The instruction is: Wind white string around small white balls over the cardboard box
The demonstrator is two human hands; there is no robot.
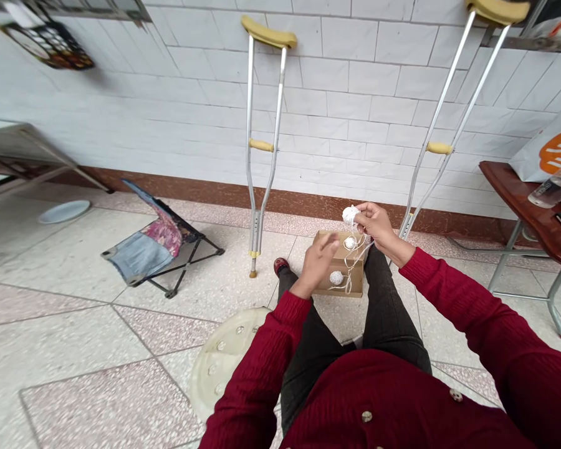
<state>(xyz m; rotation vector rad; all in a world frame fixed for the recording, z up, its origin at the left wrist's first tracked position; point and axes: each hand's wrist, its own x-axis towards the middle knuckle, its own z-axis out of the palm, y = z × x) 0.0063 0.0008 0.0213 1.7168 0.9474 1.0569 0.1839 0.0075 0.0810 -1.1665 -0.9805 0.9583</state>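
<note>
- Buttoned red cardigan (369, 399) fills the bottom of the view, its ribbed sleeves reaching forward.
- Right hand (378, 227) grips a ball of white string (350, 216) between fingers and thumb, just above a cardboard box (339, 280).
- Left hand (315, 265) is open, fingers loosely spread over the box, gripping nothing visible.
- Second string ball (350, 243) and third string ball (336, 277) lie on the box, with loose white strands (347, 285) looping between them.
- Dark trousers (388, 312) run beneath the box, which sits at the knees.
- Near crutch (260, 145) and far crutch (439, 148) stand against the tiled wall (350, 75), on either side of the hands.
- Folding stool (154, 255) stands on the floor to the left, a pale round stool (224, 362) nearer by.
- Wooden table (518, 206) stands to the right, a white carrier bag (554, 149) on it.
</note>
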